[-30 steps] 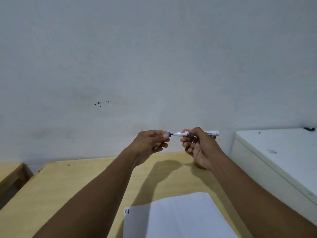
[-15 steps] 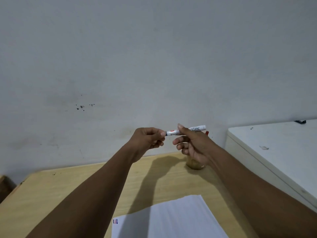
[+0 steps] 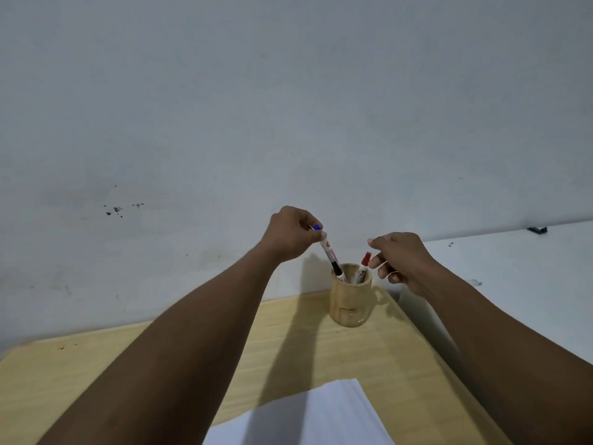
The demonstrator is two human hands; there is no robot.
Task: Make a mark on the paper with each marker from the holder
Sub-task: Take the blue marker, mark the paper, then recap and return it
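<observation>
A round wooden holder [image 3: 350, 303] stands at the back of the wooden table [image 3: 96, 367]. My left hand [image 3: 290, 232] pinches the blue-capped white marker [image 3: 327, 245] by its top, tilted, lower end at the holder's left rim. A black section shows there; I cannot tell whether it is a separate marker. A red-capped marker [image 3: 365, 260] stands in the holder's right side. My right hand [image 3: 396, 256] holds nothing; its thumb and forefinger are spread just beside the red cap. White paper [image 3: 324, 412] lies near me.
A white counter [image 3: 519, 284] adjoins the table's right edge, with a small dark object [image 3: 536, 230] at its back. A pale wall with a few dark specks rises straight behind the holder.
Both hands held the blue marker level and pushed its cap on. Now only my left hand has it, lowered into the holder. My right hand has let go and moved beside the red marker.
</observation>
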